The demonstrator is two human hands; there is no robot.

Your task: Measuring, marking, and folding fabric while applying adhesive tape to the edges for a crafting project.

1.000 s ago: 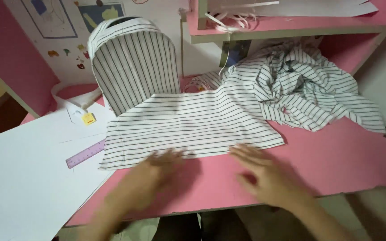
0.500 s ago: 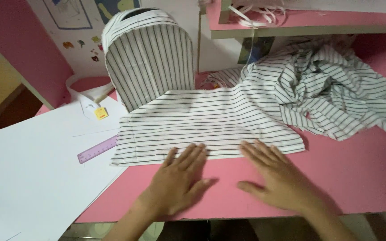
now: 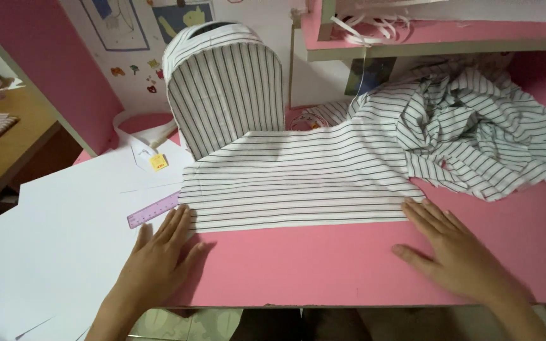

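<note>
Pink surface [image 3: 323, 265] fills the lower frame, with the white, black-striped cotton fabric [image 3: 298, 183] spread flat at centre. Left hand [image 3: 156, 262] and right hand [image 3: 456, 252] lie open, fingers splayed on its lower corners; it looks light, limp and best pinched at those corners

Two bare, sleeveless forearms, ringless fingers [image 3: 170, 222]
</note>
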